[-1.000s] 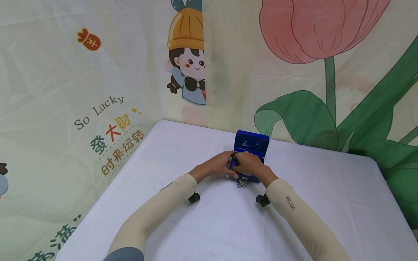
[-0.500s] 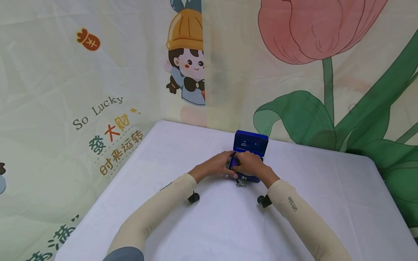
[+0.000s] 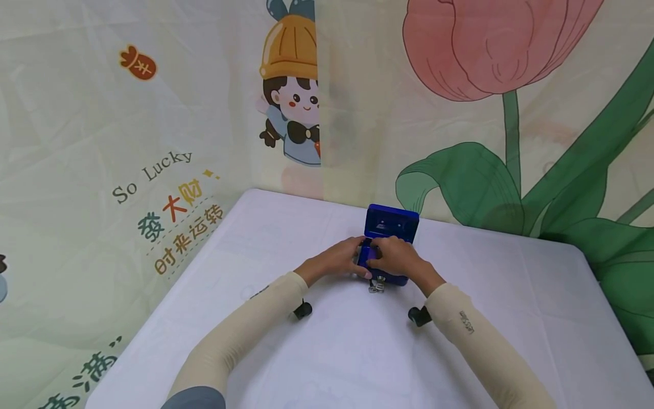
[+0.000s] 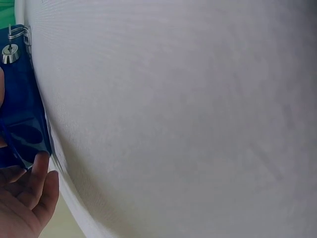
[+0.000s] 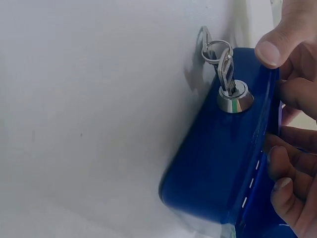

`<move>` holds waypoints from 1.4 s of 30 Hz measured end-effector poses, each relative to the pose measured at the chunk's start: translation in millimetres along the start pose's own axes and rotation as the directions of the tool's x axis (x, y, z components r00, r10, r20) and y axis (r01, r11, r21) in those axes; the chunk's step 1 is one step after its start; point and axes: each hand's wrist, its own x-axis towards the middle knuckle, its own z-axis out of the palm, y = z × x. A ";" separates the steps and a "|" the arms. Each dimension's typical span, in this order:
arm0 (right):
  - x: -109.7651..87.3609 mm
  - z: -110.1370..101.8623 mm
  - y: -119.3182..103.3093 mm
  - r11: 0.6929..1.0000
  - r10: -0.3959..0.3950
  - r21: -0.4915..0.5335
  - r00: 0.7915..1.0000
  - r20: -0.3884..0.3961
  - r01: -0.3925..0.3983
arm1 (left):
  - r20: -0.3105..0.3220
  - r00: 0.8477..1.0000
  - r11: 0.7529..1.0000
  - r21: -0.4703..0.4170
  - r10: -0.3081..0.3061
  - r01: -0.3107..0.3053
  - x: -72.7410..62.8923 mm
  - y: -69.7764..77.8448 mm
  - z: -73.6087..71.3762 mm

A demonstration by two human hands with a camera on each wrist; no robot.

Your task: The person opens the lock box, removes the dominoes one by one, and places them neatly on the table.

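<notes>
A blue metal cash box (image 3: 393, 279) stands with its lid (image 3: 392, 222) raised. From its front lock (image 5: 236, 101) hang keys on a ring (image 5: 223, 52). My left hand (image 3: 342, 258) grips the box's left end, thumb at the front corner; in the left wrist view its fingers (image 4: 37, 186) lie against the box's end. My right hand (image 3: 394, 255) reaches into the box with bent fingers, also seen in the right wrist view as curled fingers (image 5: 285, 173) over the front rim. A small purple patch (image 3: 372, 254) shows by its thumb; I cannot tell whether it is held.
A white table (image 3: 327, 346) lies under everything, its back edge just behind the box. Printed cloth walls (image 3: 357, 113) rise at the back and left. Beige sleeves (image 3: 255, 324) cover both forearms, with a small black camera (image 3: 303, 310) under the left wrist and another (image 3: 419, 316) under the right.
My right hand and forearm have shifted slightly to the right, showing more of the box's left inside. My left hand keeps its hold on the box.
</notes>
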 end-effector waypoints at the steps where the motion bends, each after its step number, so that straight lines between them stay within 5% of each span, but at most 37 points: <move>1: -0.8 -0.8 0.5 1.000 0.000 0.002 1.000 -0.001 0.000 | 0.000 1.000 1.000 0.003 -0.001 0.001 0.0 0.1 0.0; 27: -24.7 -16.9 17.8 0.999 0.004 0.047 1.000 -0.023 -0.003 | -0.016 1.000 1.000 -0.023 0.012 -0.013 0.5 2.2 -0.8; 42: -40.0 -28.2 26.0 0.997 0.062 0.050 0.998 -0.005 -0.061 | -0.003 0.999 0.999 -0.041 -0.036 0.036 -0.8 4.8 -1.2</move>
